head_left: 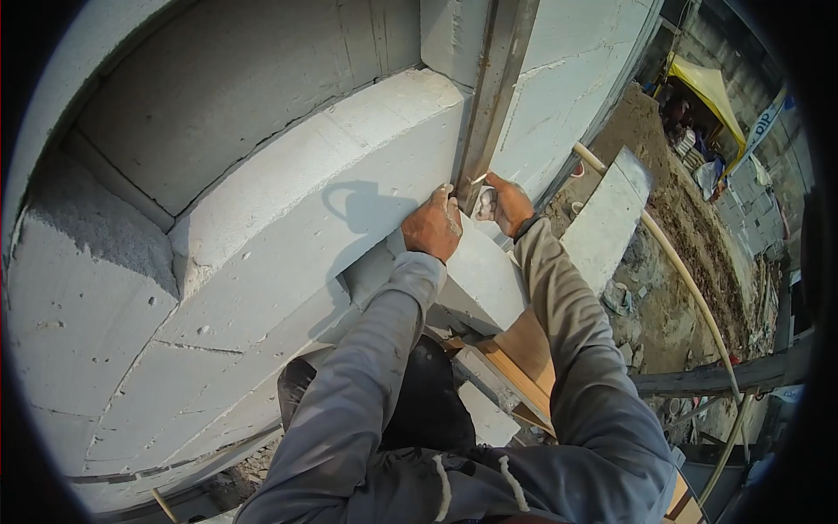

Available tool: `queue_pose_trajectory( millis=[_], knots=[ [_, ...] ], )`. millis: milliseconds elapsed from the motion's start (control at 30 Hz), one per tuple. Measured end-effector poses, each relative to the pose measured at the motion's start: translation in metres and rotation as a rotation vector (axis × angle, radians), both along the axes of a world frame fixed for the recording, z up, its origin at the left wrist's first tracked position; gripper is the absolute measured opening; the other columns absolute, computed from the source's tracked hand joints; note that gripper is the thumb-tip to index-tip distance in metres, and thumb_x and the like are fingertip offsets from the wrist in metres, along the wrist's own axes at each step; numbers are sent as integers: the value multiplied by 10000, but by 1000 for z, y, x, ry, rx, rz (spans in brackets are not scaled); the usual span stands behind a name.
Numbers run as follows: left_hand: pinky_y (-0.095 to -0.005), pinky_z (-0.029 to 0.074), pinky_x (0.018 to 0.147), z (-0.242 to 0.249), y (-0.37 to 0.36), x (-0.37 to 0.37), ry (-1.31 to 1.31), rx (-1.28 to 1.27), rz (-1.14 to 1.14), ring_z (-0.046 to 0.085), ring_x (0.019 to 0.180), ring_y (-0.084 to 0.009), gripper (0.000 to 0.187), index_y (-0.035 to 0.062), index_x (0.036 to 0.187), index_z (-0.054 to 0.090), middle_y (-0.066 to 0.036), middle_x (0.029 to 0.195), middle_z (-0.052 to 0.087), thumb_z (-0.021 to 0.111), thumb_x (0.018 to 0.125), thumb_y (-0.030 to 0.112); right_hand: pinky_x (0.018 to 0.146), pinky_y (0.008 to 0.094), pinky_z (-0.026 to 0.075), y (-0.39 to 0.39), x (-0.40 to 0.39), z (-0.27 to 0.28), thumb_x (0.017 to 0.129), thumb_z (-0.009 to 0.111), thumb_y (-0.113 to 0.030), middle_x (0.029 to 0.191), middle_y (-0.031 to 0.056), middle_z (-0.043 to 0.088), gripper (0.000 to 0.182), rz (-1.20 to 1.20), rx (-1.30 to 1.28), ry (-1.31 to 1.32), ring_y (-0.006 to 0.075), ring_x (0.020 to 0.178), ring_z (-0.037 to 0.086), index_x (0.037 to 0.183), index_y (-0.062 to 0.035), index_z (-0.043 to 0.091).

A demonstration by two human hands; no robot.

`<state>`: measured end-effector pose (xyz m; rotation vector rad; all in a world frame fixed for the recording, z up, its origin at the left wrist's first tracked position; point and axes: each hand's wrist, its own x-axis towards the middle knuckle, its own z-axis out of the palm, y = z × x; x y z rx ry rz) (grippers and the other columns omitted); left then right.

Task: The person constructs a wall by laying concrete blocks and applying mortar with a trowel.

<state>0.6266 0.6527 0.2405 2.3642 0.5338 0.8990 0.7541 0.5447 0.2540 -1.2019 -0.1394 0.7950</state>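
Note:
A long metal bar (495, 96) runs down the joint between the curved block wall (288, 253) and the flat wall panel (567, 96). At its lower end my left hand (432, 225) is closed, fingertips against the bar's left edge; what it pinches, if anything, is hidden. Just to the right, my right hand (511, 206) is closed, with a short, thin, pale stick (479, 179) at its thumb and fingertip, close to the bar. The stick's kind is too small to tell. Below both hands lies a pale block (489, 272).
Wooden boards (515, 371) and blocks lie below me. On the right are a pale slab (602, 223), a long bamboo pole (694, 284) and a dark beam (724, 375). Dirt ground and a yellow canopy (711, 92) lie beyond. A curved recess (253, 87) opens at upper left.

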Motion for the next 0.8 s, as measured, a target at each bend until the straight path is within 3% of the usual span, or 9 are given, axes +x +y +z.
queue_pose_trajectory(
  millis=[67,200,267,367,433,533,600,633,800],
  knots=[
    [-424,507,745,3,-1,0,51,-3,8,654,828,-336,275,111,1115,607,-141,940,678,545,887,253,458,264,460,-6,-7,0,898,562,-294,594,23,539,279,-12,-356,-296,131,459,513,850,-37,660],
    [-440,514,682,12,1,6,167,-15,27,660,742,-347,210,114,1009,621,-138,837,683,555,884,269,466,262,463,-7,-26,-2,859,607,-225,625,36,569,222,-120,-369,-592,118,495,531,837,-10,659],
    [-440,515,669,15,2,7,209,27,13,661,728,-346,191,112,972,616,-139,808,680,558,882,270,455,252,457,-11,-33,1,851,611,-212,647,31,586,214,-121,-369,-563,101,528,544,830,-3,654],
    [-442,514,649,13,6,6,251,122,-3,660,702,-343,167,111,922,609,-141,755,671,562,879,266,518,303,485,-14,-30,-12,848,608,-243,675,77,630,241,-124,-393,-560,173,565,596,839,-8,663],
    [-444,512,644,6,9,7,260,171,-24,658,690,-341,158,111,909,606,-141,730,665,564,878,260,638,364,501,-23,-26,-19,827,609,-274,741,143,663,257,-127,-596,-897,282,677,642,865,-28,674],
    [-439,507,592,2,12,6,93,279,-104,646,628,-339,162,99,890,590,-142,663,642,557,882,258,736,403,485,-41,-24,-15,798,614,-301,783,175,661,276,-61,-737,-999,358,779,635,896,-52,683],
    [-430,497,537,6,13,6,92,319,-109,630,572,-335,161,87,896,578,-136,632,628,564,879,246,745,403,485,-46,-29,-13,793,617,-299,801,180,661,279,-49,-741,-1017,359,802,632,911,-55,684],
    [-426,490,506,9,15,6,-42,350,-159,621,546,-337,139,81,897,568,-136,615,619,584,867,216,753,403,486,-46,-31,-12,788,620,-298,819,184,661,283,-19,-745,-1048,360,825,629,925,-58,685],
    [-411,496,525,26,7,-8,-55,277,-213,632,585,-329,133,91,875,560,-115,646,630,595,856,219,796,396,479,-36,-50,-9,789,625,-303,931,209,638,320,-37,-576,-1216,361,883,609,1009,-75,677]
  ],
)
